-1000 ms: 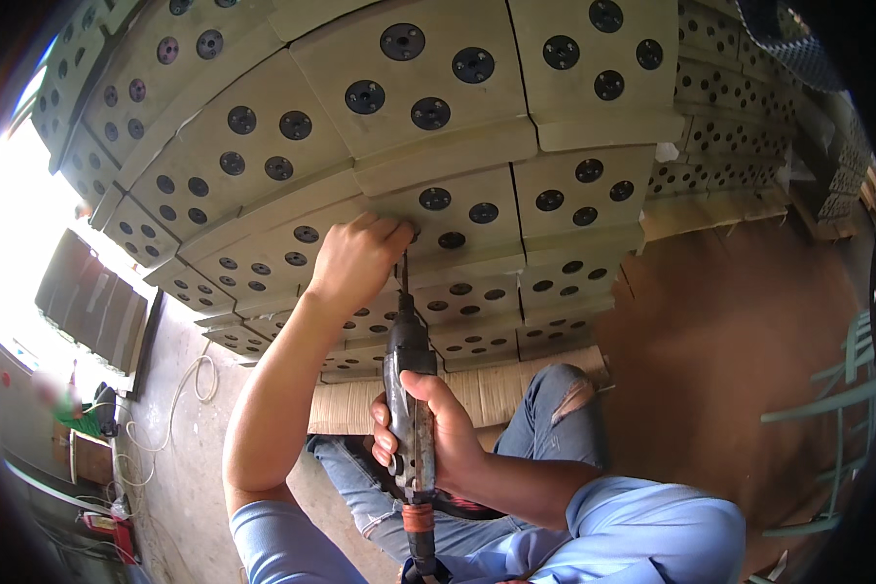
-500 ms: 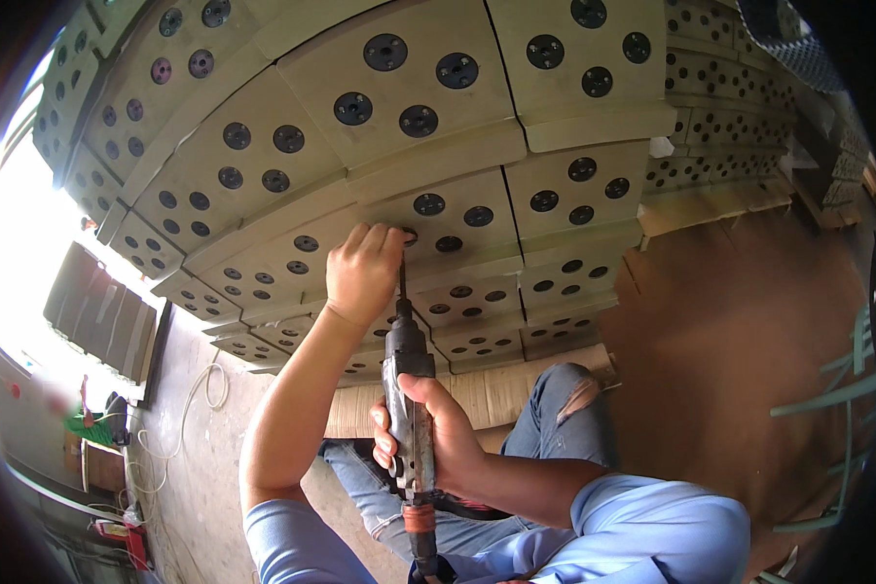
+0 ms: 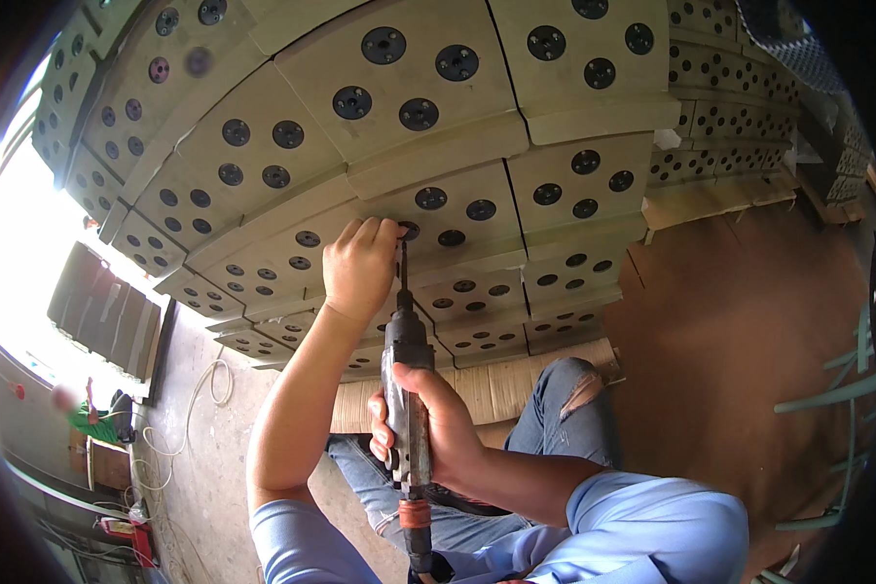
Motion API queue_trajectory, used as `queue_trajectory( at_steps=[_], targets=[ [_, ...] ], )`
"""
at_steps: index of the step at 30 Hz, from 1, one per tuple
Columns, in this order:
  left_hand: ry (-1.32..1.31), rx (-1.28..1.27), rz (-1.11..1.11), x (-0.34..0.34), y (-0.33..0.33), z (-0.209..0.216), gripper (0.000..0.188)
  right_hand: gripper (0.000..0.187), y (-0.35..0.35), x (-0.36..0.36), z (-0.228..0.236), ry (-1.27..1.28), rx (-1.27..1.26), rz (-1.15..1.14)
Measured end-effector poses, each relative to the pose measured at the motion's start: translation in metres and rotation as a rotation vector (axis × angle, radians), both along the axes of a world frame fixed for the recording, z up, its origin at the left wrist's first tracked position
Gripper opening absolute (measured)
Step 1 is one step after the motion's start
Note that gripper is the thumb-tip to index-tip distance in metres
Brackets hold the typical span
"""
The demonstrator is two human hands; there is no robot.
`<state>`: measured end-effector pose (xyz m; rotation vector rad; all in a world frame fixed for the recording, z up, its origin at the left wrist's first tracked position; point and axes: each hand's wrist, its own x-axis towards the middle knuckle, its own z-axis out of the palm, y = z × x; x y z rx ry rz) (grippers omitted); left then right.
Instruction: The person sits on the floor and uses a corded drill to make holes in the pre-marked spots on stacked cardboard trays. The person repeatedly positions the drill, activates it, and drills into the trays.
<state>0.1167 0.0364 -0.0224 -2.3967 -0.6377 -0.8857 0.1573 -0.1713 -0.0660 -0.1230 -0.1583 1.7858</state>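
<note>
While the right hand [image 3: 428, 428] wraps closed around a grey straight power tool [image 3: 406, 389], the left hand [image 3: 360, 268] pinches fingers at its thin bit [image 3: 402, 263], tip at a dark hole [image 3: 410, 231] in stacked tan blocks [image 3: 438, 88]. Blocks fill the upper view, each with black round inserts. Brown floor [image 3: 740, 331] right, grey concrete [image 3: 204, 467] with white cord [image 3: 200, 409] left.

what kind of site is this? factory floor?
Probably a small workshop: stacked tan blocks with round black inserts, a pneumatic screwdriver in the right hand, the left hand steadying its bit, and a bare concrete floor.
</note>
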Motion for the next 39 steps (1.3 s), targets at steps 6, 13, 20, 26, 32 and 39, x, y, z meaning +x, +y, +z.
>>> queue_trajectory(
  at_steps=[6,13,20,26,32,39],
  targets=[
    [-0.006,0.014,0.030,-0.001,0.000,0.001,0.006,0.026,0.004,-0.001,0.001,0.089,-0.030,0.000],
    [-0.051,-0.002,0.001,0.001,0.002,-0.001,0.010,0.033,0.010,-0.001,-0.006,-0.002,-0.004,0.005],
    [-0.060,-0.025,0.032,0.000,-0.001,-0.001,0.009,0.034,0.014,0.000,-0.009,-0.020,0.012,0.009],
    [-0.426,-0.409,0.001,-0.016,-0.004,-0.004,0.009,0.036,0.014,-0.003,-0.011,-0.011,0.019,0.024],
    [-1.183,-1.550,0.029,-0.065,-0.040,-0.036,0.021,0.040,0.015,0.001,-0.010,-0.082,0.014,-0.063],
    [-1.705,-1.895,0.016,-0.121,-0.087,-0.178,0.029,0.035,0.017,-0.008,-0.017,0.012,-0.007,-0.010]
  ],
)
